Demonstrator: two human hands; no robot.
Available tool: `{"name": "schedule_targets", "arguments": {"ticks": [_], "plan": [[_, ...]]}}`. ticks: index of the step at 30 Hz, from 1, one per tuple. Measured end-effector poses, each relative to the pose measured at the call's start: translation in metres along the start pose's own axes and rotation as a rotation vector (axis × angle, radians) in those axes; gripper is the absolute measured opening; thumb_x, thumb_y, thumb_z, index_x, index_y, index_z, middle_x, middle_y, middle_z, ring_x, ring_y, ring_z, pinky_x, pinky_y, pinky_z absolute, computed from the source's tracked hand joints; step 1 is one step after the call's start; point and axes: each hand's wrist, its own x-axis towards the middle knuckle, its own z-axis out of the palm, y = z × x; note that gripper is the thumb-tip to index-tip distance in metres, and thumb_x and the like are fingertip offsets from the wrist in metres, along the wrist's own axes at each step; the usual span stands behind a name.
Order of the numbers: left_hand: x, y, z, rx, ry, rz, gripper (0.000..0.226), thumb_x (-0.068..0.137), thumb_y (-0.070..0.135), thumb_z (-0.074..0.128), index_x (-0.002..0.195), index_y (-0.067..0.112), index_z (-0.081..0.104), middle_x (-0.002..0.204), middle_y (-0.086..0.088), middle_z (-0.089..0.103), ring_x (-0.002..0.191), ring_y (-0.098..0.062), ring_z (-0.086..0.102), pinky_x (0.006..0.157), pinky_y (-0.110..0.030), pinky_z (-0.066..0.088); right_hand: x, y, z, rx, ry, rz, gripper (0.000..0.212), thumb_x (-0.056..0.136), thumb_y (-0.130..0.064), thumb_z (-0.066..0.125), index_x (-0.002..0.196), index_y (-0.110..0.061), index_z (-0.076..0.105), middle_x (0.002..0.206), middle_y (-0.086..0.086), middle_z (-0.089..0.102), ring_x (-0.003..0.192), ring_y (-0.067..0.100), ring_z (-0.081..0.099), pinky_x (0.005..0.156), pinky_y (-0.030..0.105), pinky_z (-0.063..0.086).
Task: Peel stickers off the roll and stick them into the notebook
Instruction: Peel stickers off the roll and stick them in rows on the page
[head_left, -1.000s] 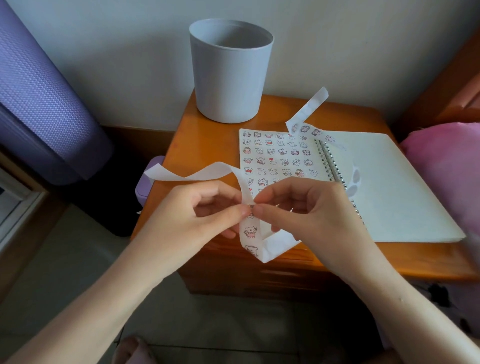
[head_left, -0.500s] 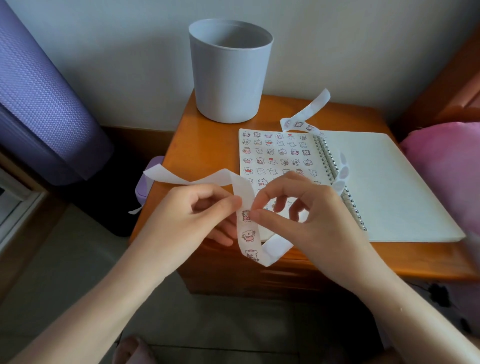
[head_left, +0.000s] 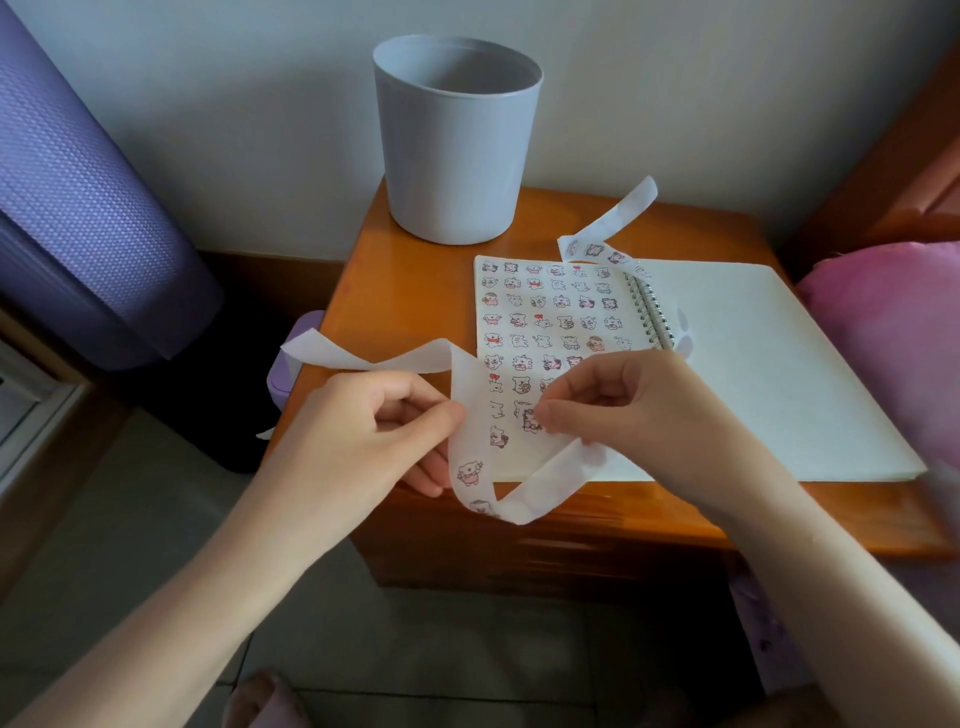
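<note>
A long white sticker strip (head_left: 470, 447) with small cartoon animals loops in front of the table edge. My left hand (head_left: 374, 431) pinches the strip between thumb and fingers. My right hand (head_left: 623, 410) pinches one small sticker (head_left: 530, 420) at its fingertips, just right of the strip and above the lower left page. The open spiral notebook (head_left: 753, 374) lies on the table; its left page carries several rows of stickers, its right page is blank. The strip's far end (head_left: 618, 218) curls up behind the notebook.
A grey bucket (head_left: 457, 140) stands at the back of the orange wooden table (head_left: 415, 291). A purple rolled mat (head_left: 78, 208) leans at the left. Pink fabric (head_left: 893, 338) lies at the right. A small purple object (head_left: 291, 358) sits beside the table's left edge.
The right hand has pulled a sticker off the strip and moved it to the right, over the notebook page. The left hand keeps holding the strip, which has shifted slightly left.
</note>
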Motion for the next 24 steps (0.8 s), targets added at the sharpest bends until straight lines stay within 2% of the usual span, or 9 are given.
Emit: {"name": "schedule_targets", "arguments": {"ticks": [2,6,12,20,24], "plan": [[0.0006,-0.0007,0.0000,0.001,-0.002,0.004,0.010,0.084,0.021,0.064,0.086,0.014,0.070,0.070,0.002,0.073,0.060,-0.015,0.070,0.058,-0.030,0.060,0.0012,0.0008,0.0025,-0.026,0.004,-0.002,0.003,0.077,-0.018,0.075,0.075,-0.015,0.074,0.077,-0.008,0.074,0.075,0.003,0.068,0.066,0.016,0.054],[0.0017,-0.0013,0.0004,-0.015,0.005,0.006,0.009,0.085,0.019,0.063,0.084,0.012,0.070,0.067,0.000,0.072,0.057,-0.015,0.069,0.056,-0.027,0.059,0.0019,0.0019,0.0045,-0.033,0.003,-0.006,0.002,0.077,-0.016,0.075,0.075,-0.015,0.074,0.076,-0.007,0.074,0.074,0.003,0.069,0.065,0.013,0.054],[0.0021,-0.0027,0.0015,-0.005,-0.001,0.009,0.011,0.085,0.020,0.063,0.086,0.011,0.070,0.070,0.000,0.073,0.059,-0.015,0.070,0.057,-0.027,0.060,-0.0002,0.0020,0.0032,-0.067,-0.007,0.003,0.006,0.076,-0.016,0.075,0.071,-0.016,0.072,0.074,-0.005,0.074,0.077,0.011,0.069,0.070,0.023,0.055],[0.0035,-0.0019,0.0021,-0.018,-0.009,-0.011,0.011,0.085,0.018,0.062,0.087,0.009,0.069,0.070,-0.002,0.072,0.059,-0.016,0.070,0.056,-0.026,0.059,-0.0010,0.0017,0.0058,-0.070,0.006,0.011,0.010,0.075,-0.015,0.076,0.067,-0.016,0.070,0.073,-0.007,0.073,0.077,0.014,0.070,0.069,0.030,0.056],[0.0034,-0.0017,0.0020,-0.009,-0.011,-0.007,0.011,0.085,0.017,0.062,0.088,0.009,0.069,0.070,-0.002,0.072,0.060,-0.015,0.070,0.056,-0.027,0.059,-0.0017,0.0013,0.0060,-0.072,0.007,0.003,0.010,0.074,-0.014,0.076,0.066,-0.016,0.070,0.073,-0.005,0.074,0.075,0.014,0.070,0.069,0.029,0.057]]}}
